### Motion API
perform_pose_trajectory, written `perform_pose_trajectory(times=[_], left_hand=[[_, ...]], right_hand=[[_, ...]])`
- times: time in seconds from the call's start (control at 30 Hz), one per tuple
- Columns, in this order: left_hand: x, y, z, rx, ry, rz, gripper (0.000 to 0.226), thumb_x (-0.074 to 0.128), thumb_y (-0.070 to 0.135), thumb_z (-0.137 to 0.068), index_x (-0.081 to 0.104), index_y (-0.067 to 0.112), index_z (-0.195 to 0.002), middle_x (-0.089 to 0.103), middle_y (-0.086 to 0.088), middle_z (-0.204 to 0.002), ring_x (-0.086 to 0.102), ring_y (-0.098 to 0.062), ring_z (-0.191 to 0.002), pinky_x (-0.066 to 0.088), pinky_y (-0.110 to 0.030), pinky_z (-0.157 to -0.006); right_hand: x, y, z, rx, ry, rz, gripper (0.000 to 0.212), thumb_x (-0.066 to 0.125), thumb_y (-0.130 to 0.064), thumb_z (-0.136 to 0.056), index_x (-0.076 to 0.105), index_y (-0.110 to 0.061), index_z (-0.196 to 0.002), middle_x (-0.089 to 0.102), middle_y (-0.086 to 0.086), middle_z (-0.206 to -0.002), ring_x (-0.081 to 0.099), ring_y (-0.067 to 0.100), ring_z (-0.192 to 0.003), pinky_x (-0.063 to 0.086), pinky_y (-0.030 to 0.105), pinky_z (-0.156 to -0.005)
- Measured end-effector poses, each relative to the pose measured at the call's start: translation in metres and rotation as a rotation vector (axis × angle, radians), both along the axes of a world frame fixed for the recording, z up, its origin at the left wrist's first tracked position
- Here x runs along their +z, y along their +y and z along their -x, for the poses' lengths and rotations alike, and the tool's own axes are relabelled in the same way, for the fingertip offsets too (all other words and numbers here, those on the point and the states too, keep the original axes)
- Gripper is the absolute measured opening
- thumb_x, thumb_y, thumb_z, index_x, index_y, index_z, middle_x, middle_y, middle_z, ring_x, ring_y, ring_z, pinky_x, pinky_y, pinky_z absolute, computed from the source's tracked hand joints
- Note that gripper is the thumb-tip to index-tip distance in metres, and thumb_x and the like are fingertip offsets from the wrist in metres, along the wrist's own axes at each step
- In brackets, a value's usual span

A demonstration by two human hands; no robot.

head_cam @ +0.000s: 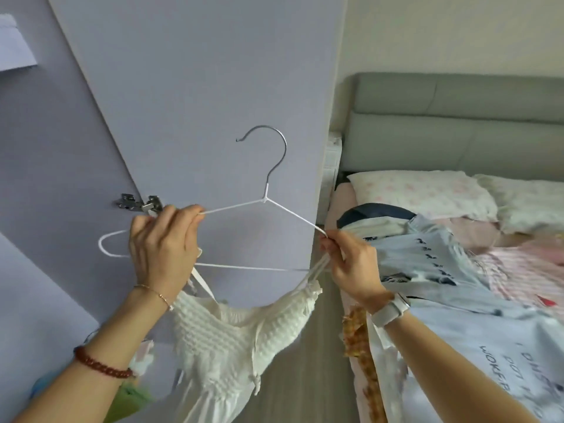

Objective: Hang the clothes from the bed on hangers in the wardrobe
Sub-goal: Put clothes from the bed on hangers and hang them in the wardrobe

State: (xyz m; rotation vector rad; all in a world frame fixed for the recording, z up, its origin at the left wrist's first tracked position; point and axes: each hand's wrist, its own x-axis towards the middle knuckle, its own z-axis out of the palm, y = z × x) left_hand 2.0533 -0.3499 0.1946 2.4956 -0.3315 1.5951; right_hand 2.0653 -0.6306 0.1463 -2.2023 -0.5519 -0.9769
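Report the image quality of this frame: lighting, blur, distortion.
Head view: soft, even daylight with no hard shadows or glare; wide-angle bending tilts the wardrobe door and curves the bed headboard; the hanger and both hands, left and right, are fairly sharp; the white dress smears toward the bottom edge, and the lower left corner is blurred.

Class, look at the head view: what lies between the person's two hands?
In the head view, the white hanger spans from left hand to right hand, with the white dress sagging below.
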Motion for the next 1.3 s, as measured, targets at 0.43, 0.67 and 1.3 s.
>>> perform_pose_trajectory(times=[0.43, 0.67, 1.3], left_hand=[[0.016, -0.208, -0.01, -0.32, 0.189, 0.188, 0.023, 0.051, 0.019, -0.09, 0.07, 0.007, -0.084, 0.066, -0.01, -0.073, 0.056, -0.034, -0.055, 0.031, -0.029, -0.062], [0.023, -0.301, -0.045, -0.426, 0.303, 0.243, 0.038, 0.043, 0.028, -0.09, 0.06, 0.006, -0.116, 0.062, -0.015, -0.114, 0.056, -0.035, -0.105, 0.036, -0.041, -0.089], [-0.1, -0.391, -0.176, -0.787, 1.185, 0.719, 0.02, 0.047, 0.026, -0.095, 0.053, 0.008, -0.098, 0.057, 0.004, -0.079, 0.057, -0.019, -0.077, 0.038, -0.015, -0.059]], right_hand=[[0.034, -0.197, 0.049, -0.422, -0.155, 0.042, 0.026, 0.046, -0.019, -0.09, 0.065, -0.005, -0.081, 0.063, 0.005, -0.062, 0.054, 0.021, -0.048, 0.044, 0.033, -0.042], [0.046, -0.274, 0.065, -0.744, 0.002, -0.016, 0.025, 0.046, -0.019, -0.09, 0.066, -0.008, -0.082, 0.064, 0.008, -0.058, 0.056, 0.028, -0.044, 0.033, 0.026, -0.041], [0.139, -0.329, -0.077, -1.015, 0.162, -0.321, 0.021, 0.041, -0.011, -0.087, 0.059, -0.009, -0.077, 0.061, 0.01, -0.078, 0.051, 0.03, -0.076, 0.036, 0.033, -0.063]])
